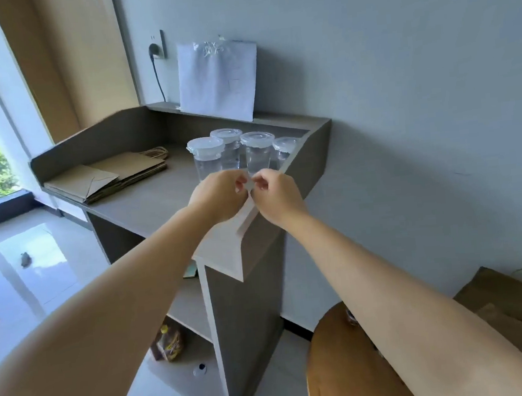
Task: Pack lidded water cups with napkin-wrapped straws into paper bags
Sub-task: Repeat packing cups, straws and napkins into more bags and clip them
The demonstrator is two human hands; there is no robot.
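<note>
We see both hands raised together over the near right part of the grey worktop (146, 204), just in front of the cups. The left hand (218, 198) and the right hand (276, 195) each have their fingers curled in, pinching a small white piece of napkin or wrapped straw (248, 184) between them; it is too small for us to tell which, and a pale strip hangs down from it between the wrists.

Behind the hands stand four clear plastic cups with translucent lids (257, 150), holding water and grouped close together near the worktop's raised right side wall. To the left, well apart from the cups, lies a flat stack of brown paper bags with twine handles (109, 176). A white plastic packet (218, 80) leans upright against the grey wall on the worktop's back ledge, near a wall socket with a dark cable plugged in (155, 54).

At the lower right we make out a round wooden stool seat (341, 370) and, beside it, a brown paper bag with a twine handle (512, 311).
</note>
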